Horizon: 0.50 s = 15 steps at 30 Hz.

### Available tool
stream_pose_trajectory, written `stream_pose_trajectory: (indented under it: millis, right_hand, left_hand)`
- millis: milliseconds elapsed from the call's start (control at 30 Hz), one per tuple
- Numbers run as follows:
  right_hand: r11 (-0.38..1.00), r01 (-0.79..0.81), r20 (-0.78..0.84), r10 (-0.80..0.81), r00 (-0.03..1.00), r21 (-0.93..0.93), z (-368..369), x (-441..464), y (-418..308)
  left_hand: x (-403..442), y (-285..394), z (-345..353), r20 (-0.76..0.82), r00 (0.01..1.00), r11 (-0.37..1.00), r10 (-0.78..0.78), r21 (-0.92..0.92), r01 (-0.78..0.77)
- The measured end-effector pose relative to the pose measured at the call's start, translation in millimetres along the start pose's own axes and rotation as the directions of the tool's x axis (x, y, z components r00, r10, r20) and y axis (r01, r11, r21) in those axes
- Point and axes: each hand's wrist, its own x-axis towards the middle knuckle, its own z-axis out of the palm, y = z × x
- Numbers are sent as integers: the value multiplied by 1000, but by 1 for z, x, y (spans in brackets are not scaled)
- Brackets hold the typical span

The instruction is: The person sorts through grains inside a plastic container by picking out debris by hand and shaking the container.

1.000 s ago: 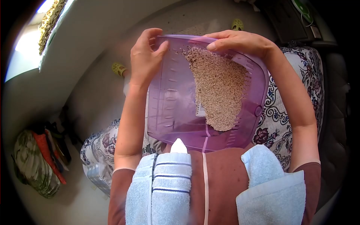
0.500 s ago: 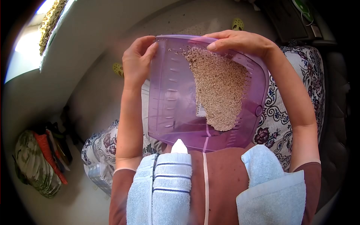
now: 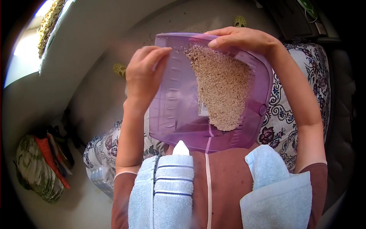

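Note:
A see-through purple plastic tray (image 3: 171, 114) rests over my lap, its near edge against my body. Pale tan granules (image 3: 223, 87) lie heaped in its right half, with darker bits at the far end of the heap. My right hand (image 3: 244, 40) grips the far rim, thumb on the inside and fingers behind the wall. My left hand (image 3: 146, 70) is over the tray's upper left side, thumb and fingertips pinched together beside a few loose granules. What the pinch holds, if anything, is too small to see. A white label (image 3: 203, 109) shows by the heap.
Light blue towels (image 3: 173, 191) hang over my chest. Patterned fabric (image 3: 301, 84) covers the seat around my legs. Yellow-green clogs (image 3: 240, 21) are on the floor, with scattered bits nearby. A camouflage bag (image 3: 38, 168) lies at lower left.
My left hand has let go of the tray's far left corner and moved inward over the tray, fingers pinched. My right hand keeps its grip; the tray has barely shifted.

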Motion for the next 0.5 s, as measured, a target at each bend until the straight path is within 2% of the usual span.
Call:
stream_pose_trajectory:
  millis: [200, 400, 500]
  right_hand:
    - [997, 18, 32, -20, 999, 75, 0, 2, 3]
    - [995, 17, 29, -19, 999, 94, -1, 2, 3]
    - [997, 8, 29, -10, 1000, 79, -5, 5, 7]
  left_hand:
    - [8, 15, 21, 62, 987, 987, 151, 42, -154]
    - [11, 20, 34, 36, 993, 976, 116, 183, -121]
    - [9, 23, 39, 48, 976, 971, 213, 104, -217]
